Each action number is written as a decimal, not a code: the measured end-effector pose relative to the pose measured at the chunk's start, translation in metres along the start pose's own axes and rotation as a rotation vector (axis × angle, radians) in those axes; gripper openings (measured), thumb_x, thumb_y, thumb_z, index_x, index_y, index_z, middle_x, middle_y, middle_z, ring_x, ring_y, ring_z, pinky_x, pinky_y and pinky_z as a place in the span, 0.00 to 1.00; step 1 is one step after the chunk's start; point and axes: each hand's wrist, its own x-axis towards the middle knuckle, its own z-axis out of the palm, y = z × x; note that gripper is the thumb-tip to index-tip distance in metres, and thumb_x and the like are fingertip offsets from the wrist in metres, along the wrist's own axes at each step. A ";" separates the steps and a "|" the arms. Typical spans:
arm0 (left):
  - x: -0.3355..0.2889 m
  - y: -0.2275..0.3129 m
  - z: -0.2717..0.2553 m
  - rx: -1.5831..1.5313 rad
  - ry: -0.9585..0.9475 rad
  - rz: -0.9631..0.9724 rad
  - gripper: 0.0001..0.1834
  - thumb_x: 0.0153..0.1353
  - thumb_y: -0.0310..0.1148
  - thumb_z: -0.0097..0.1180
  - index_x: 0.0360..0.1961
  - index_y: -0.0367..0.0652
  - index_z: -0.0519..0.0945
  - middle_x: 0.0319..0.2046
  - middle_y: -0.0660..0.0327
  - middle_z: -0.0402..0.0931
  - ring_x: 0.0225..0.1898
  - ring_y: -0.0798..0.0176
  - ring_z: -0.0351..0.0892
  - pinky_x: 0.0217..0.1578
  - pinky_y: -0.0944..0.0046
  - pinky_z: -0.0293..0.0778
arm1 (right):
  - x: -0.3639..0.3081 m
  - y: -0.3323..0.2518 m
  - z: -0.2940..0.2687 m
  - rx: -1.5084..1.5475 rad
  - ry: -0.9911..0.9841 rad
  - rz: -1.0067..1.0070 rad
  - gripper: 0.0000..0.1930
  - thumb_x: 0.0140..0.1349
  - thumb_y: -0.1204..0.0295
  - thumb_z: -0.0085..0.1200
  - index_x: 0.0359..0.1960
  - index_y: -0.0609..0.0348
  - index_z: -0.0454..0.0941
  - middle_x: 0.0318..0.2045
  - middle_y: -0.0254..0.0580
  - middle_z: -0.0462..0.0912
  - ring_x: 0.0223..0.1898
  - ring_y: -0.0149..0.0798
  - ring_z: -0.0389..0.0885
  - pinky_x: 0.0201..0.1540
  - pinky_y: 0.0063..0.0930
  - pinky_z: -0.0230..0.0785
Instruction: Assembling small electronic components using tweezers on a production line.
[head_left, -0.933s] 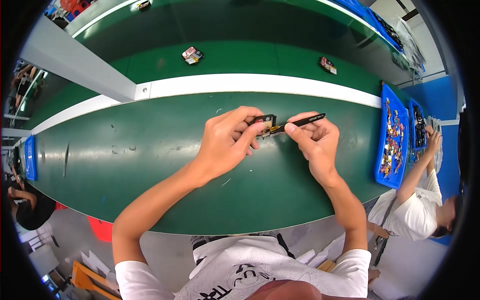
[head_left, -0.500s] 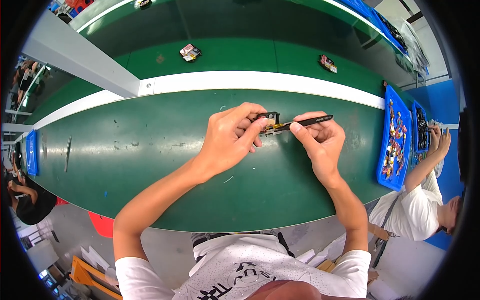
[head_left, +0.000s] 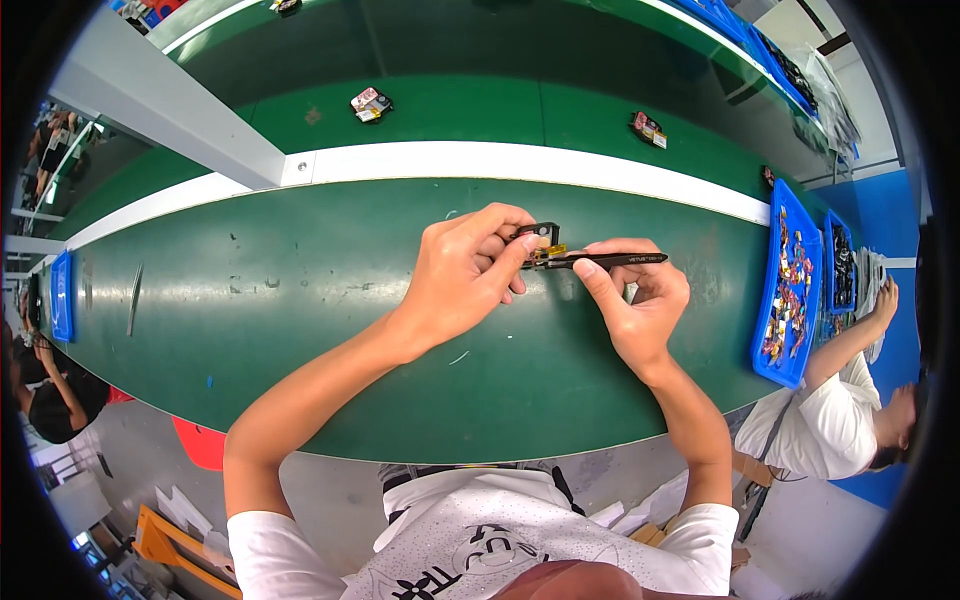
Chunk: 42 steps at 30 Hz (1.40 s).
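Note:
Over the middle of the green table, my left hand (head_left: 462, 268) pinches a small black plastic housing (head_left: 548, 232) between thumb and fingers. A yellow film-like strip (head_left: 556, 249) and small metallic bits show along the housing's near side. My right hand (head_left: 640, 300) is closed around black tweezers (head_left: 625, 260), which lie nearly level and point left. Their tips are at the lower edge of the housing; whether they grip a part there is too small to tell.
A blue tray (head_left: 763, 335) of small colourful parts stands at right, beside another blue tray (head_left: 840, 262) with black pieces. Metal tweezers (head_left: 134, 300) lie at left. Beyond a white rail (head_left: 450, 160), small assemblies (head_left: 371, 104) sit on a green surface. A co-worker's arm (head_left: 850, 340) reaches in at right.
The tweezers have swung from a slant to almost level, with the right hand's fingers shifting slightly. My left hand and the housing stay nearly still. Assemblies beyond the rail have slid slightly left.

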 end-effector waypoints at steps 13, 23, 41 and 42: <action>0.002 -0.003 0.003 -0.014 -0.020 0.010 0.10 0.70 0.23 0.58 0.50 0.29 0.79 0.38 0.52 0.85 0.27 0.66 0.85 0.22 0.69 0.81 | 0.005 -0.005 -0.010 0.242 -0.045 0.415 0.07 0.62 0.79 0.67 0.40 0.68 0.83 0.28 0.34 0.85 0.23 0.16 0.74 0.26 0.13 0.62; 0.002 -0.004 0.004 -0.022 -0.038 0.012 0.10 0.69 0.22 0.58 0.50 0.29 0.79 0.38 0.51 0.85 0.26 0.65 0.85 0.22 0.68 0.81 | 0.006 -0.007 -0.014 0.239 -0.076 0.471 0.06 0.63 0.80 0.66 0.40 0.68 0.82 0.30 0.38 0.86 0.27 0.19 0.78 0.28 0.13 0.64; 0.004 0.000 0.002 -0.129 -0.127 -0.076 0.15 0.71 0.27 0.58 0.54 0.29 0.81 0.36 0.50 0.84 0.27 0.62 0.86 0.23 0.67 0.82 | -0.003 0.002 -0.009 0.230 -0.005 0.176 0.06 0.59 0.83 0.68 0.38 0.67 0.85 0.26 0.32 0.84 0.19 0.15 0.65 0.21 0.15 0.54; 0.004 0.000 0.001 -0.121 -0.136 -0.088 0.15 0.71 0.27 0.58 0.54 0.28 0.81 0.36 0.50 0.84 0.27 0.62 0.86 0.23 0.67 0.82 | -0.004 0.003 -0.009 0.175 0.001 0.111 0.06 0.59 0.83 0.69 0.37 0.67 0.85 0.26 0.33 0.85 0.18 0.15 0.64 0.21 0.15 0.53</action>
